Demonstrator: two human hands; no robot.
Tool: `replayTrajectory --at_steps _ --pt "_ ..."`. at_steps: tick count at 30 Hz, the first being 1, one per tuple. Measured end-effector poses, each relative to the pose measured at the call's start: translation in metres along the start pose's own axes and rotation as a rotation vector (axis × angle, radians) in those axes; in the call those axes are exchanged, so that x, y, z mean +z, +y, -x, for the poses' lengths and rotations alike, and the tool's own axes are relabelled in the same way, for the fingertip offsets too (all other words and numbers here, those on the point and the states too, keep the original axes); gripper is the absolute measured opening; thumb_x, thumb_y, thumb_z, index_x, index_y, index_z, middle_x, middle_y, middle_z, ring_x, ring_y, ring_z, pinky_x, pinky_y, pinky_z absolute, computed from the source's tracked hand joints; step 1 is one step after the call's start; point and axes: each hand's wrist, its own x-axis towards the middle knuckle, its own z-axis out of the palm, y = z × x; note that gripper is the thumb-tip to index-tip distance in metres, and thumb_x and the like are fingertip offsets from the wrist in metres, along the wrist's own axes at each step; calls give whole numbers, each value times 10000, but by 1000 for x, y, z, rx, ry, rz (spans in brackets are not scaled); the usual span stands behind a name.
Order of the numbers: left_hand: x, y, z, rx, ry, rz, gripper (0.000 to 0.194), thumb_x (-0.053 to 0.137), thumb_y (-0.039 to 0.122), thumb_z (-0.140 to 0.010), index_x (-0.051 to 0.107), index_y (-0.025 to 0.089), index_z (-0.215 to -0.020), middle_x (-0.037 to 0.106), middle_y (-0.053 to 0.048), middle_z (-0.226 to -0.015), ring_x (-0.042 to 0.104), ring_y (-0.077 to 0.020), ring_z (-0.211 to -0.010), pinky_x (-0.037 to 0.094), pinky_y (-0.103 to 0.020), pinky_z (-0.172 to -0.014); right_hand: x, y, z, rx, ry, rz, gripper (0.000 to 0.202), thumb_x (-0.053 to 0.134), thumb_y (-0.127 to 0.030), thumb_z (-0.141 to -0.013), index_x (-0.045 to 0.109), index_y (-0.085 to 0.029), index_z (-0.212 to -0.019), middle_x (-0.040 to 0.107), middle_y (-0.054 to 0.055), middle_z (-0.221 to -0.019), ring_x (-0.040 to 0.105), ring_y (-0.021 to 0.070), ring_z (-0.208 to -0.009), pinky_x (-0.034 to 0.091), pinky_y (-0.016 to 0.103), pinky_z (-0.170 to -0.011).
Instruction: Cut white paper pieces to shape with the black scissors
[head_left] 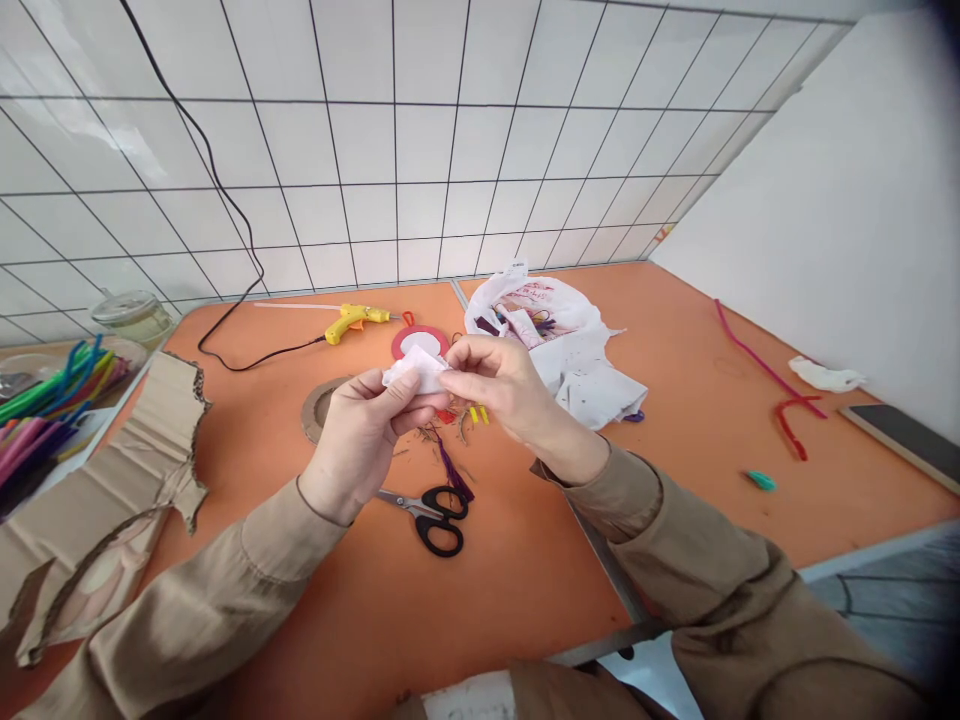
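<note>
Between my two hands, above the orange table, is a small folded piece of thin white material, paper or tissue by its look (417, 370). My left hand (358, 425) pinches its lower left side with the thumb on top. At its right edge, the fingertips of my right hand (501, 388) are closed on it too. Just behind it lies a red ring with a white centre (420, 342). A cardboard ring (318, 412) is partly hidden by my left hand. Black-handled scissors (439, 520) and a purple tassel (453, 468) lie below my hands.
A yellow glue gun (355, 322) with a black cord lies at the back. Behind my right hand sits a white plastic bag (577, 330). Torn cardboard (142, 450) and coloured pipe cleaners (64, 385) occupy the left. A phone (904, 440) rests at the right edge.
</note>
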Motion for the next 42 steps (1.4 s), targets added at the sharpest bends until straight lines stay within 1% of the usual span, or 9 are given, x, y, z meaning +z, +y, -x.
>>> replayTrajectory --at_steps 8,17,20,23,27,29,33,37,42 --pt "-7 0 -6 -63 -149 -154 286 908 289 -590 700 117 -685 581 22 -431 487 -48 -357 345 -127 -343 0 1 0 29 8 -41 203 682 -265 -730 535 -172 -624 509 -42 -576 465 87 -521 357 241 -493" --pt "-9 -2 -6 -17 -106 -285 271 877 290 -614 661 130 -643 548 17 -452 431 -51 -371 297 -168 -355 -2 3 1 60 -126 -131 409 600 -525 -867 569 -167 -673 583 8 -641 533 114 -554 394 249 -500" --pt "-10 0 -7 -64 -126 -240 255 869 282 -639 672 123 -670 557 16 -473 431 -43 -374 294 -156 -353 -6 2 1 30 -129 -120 359 568 -485 -898 594 -162 -744 581 8 -658 535 117 -571 409 253 -518" --pt "-11 5 -9 -99 -169 -137 246 869 257 -645 685 104 -700 635 -10 -600 409 -5 -388 285 -124 -348 -10 0 2 -143 -52 25 121 596 -268 -853 602 -172 -926 618 26 -839 568 122 -666 449 256 -573" --pt "-12 14 -10 -131 -233 -49 232 873 215 -642 692 97 -727 627 -1 -614 365 21 -388 285 -87 -351 -12 -2 4 -487 -79 342 384 571 -81 -787 569 -219 -1144 538 105 -1326 608 156 -914 504 279 -658" --pt "-13 17 -8 -171 -270 -46 226 864 211 -661 707 113 -792 618 11 -622 366 20 -384 285 -84 -349 -11 -2 3 -561 -111 422 384 582 -85 -813 575 -236 -1166 518 107 -1380 602 184 -1025 523 298 -700" --pt "-15 18 -7 -236 -313 -81 213 844 209 -692 710 139 -842 599 22 -628 379 17 -386 274 -83 -352 -10 1 1 -611 -175 442 93 617 -169 -891 650 -222 -960 641 77 -1162 613 206 -1059 525 373 -833" --pt "-17 16 -9 -261 -333 -235 222 779 307 -781 719 145 -921 675 -40 -669 432 -19 -385 289 -118 -351 -12 -2 0 -559 -166 394 51 640 -191 -884 665 -208 -843 677 50 -963 608 174 -871 487 329 -746" --pt "-16 13 -6 54 -124 -438 500 660 587 -825 741 160 -1074 747 -111 -884 601 -128 -533 405 -200 -407 -10 -9 2 -221 -102 323 83 610 -184 -826 636 -177 -748 587 -9 -688 470 111 -602 365 264 -558"
